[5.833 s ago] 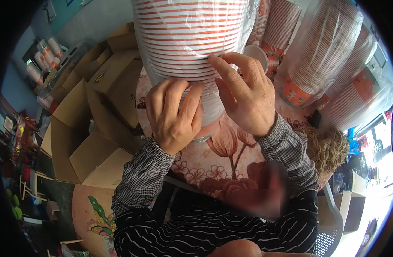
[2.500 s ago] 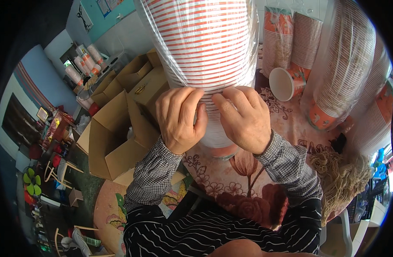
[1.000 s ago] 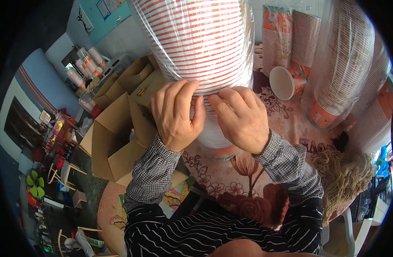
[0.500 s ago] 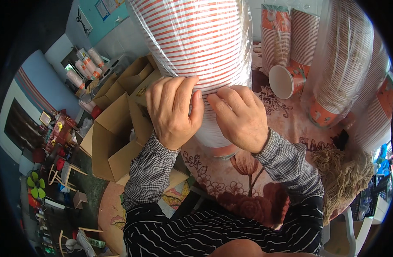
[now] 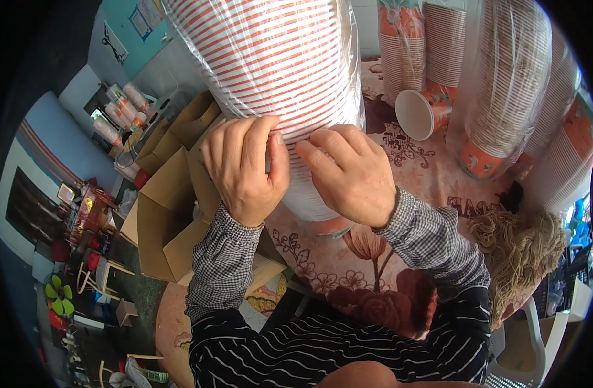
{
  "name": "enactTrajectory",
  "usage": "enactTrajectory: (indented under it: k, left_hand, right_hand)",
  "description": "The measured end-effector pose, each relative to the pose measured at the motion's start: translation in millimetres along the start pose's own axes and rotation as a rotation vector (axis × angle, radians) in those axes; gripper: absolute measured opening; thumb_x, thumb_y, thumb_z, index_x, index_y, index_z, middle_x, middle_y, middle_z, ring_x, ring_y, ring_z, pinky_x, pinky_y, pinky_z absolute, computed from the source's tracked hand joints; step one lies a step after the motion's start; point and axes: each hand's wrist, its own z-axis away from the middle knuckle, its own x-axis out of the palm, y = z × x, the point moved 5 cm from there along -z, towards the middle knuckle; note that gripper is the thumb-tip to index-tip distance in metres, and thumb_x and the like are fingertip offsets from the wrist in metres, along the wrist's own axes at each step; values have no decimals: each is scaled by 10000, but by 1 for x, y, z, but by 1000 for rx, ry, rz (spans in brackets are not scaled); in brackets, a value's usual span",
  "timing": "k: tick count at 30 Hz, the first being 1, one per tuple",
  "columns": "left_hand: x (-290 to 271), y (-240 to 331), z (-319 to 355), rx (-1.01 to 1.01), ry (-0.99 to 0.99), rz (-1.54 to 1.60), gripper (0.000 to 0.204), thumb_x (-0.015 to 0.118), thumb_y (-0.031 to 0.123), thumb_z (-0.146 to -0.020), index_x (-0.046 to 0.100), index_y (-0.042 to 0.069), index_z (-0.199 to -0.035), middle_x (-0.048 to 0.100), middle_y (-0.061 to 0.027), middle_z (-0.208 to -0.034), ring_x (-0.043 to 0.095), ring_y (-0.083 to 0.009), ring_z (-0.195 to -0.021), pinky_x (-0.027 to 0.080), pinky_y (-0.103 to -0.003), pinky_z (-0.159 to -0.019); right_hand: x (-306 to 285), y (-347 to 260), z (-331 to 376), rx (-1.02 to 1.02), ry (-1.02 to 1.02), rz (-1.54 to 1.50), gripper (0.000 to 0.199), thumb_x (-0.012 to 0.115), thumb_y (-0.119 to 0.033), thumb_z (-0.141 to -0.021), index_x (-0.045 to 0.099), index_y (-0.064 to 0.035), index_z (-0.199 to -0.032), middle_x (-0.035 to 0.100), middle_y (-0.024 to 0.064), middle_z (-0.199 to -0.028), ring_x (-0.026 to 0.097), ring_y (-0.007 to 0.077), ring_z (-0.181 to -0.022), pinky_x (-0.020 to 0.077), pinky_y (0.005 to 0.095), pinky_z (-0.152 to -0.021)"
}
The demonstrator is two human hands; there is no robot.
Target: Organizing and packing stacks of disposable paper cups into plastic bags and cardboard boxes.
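A tall stack of paper cups [image 5: 290,71], white rims with orange-red stripes, stands in a clear plastic sleeve right in front of me. Its base, with an orange band, rests on the flowered tablecloth [image 5: 316,268]. My left hand [image 5: 248,165] is closed at the stack's near side, fingers curled and thumb upright, pinching the sleeve. Close to its right, my right hand [image 5: 355,171] is closed too, fingertips pressed into the plastic at the same height. The film between the fingertips is mostly hidden.
Behind to the right stand more sleeved cup stacks [image 5: 513,84], with a single cup [image 5: 416,115] lying on its side before them. A bundle of tan string [image 5: 516,252] hangs over the table's right edge. Open cardboard boxes [image 5: 170,220] stand on the left.
The whole view has shifted slightly, so the stack and both hands sit a little farther left. The hands keep nearly the same grip on the sleeve.
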Motion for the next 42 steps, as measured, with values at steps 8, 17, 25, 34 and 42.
enactTrajectory:
  k: [8, 17, 25, 34, 42]
  left_hand:
    - [-1, 0, -1, -8, 19, 22, 210, 634, 44, -879, 664, 34, -1087, 648, -88, -1004, 607, -295, -949, 437, -426, -861]
    - [-2, -2, 0, -13, 33, 10, 216, 684, 73, -836, 669, 66, -1051, 625, -48, -973, 602, -256, -936, 451, -430, -880]
    - [-2, -2, -1, -22, 13, 36, 230, 696, 70, -815, 675, 65, -1044, 618, -41, -972, 605, -246, -935, 455, -434, -892]
    - [-4, -3, 4, 21, 45, 61, 317, 698, 66, -796, 701, 73, -1113, 612, -47, -1040, 594, -257, -975, 459, -434, -895]
    - [-3, -3, 5, -6, 11, 34, 342, 702, 64, -794, 708, 80, -1136, 607, -50, -1098, 585, -267, -1007, 458, -426, -879]
  right_hand:
    - [-3, 5, -14, 27, 64, -21, 432, 678, -117, -759, 631, -33, -1180, 554, 62, -969, 597, 192, -824, 530, 307, -652]
    - [-7, 8, -25, 114, 43, 1, 467, 722, -16, -736, 638, -84, -1191, 598, 43, -947, 618, 226, -847, 528, 343, -694]
    - [-8, 6, -29, 106, 38, 22, 407, 664, -82, -775, 629, -60, -1179, 566, 47, -911, 596, 216, -843, 524, 332, -704]
    - [-8, 7, -30, 115, 44, -56, 440, 703, 7, -741, 623, -39, -1172, 581, 71, -877, 583, 257, -779, 509, 366, -662]
    - [-8, 8, -29, 111, 58, -57, 429, 699, 16, -741, 626, -34, -1161, 574, 70, -861, 578, 254, -766, 505, 367, -651]
